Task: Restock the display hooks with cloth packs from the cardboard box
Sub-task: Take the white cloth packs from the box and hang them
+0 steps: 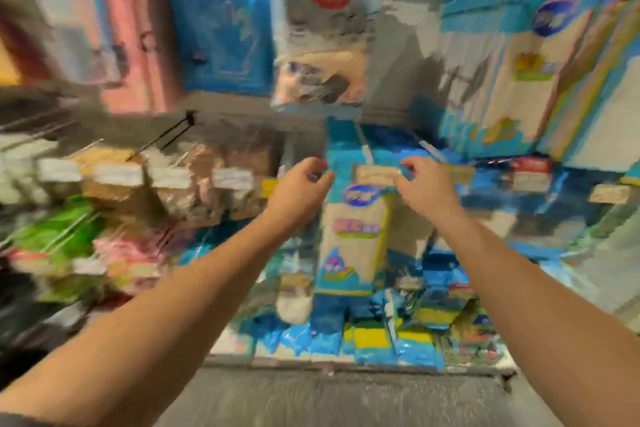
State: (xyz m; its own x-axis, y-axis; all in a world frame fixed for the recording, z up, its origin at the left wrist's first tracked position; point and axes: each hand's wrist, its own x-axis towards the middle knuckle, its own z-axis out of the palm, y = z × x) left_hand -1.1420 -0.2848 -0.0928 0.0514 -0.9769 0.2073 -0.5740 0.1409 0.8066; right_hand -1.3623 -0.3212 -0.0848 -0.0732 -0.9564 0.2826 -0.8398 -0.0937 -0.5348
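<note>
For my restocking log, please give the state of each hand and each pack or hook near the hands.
Left hand: raised, fingers curled; grip unclear from blur.
Right hand: raised, fingers curled; grip unclear.
Tall blue-and-cream cloth pack: hanging upright between the hands.
Black wire hook: bare.

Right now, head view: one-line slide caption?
Both hands reach toward a blue cloth pack hanging among blurred display hooks.

Single head-worn view — looks forward and slightly down along both outstretched forearms, close to a display wall (398, 107) of hanging packs; floor (346, 399) at bottom edge. Motion-blurred.
</note>
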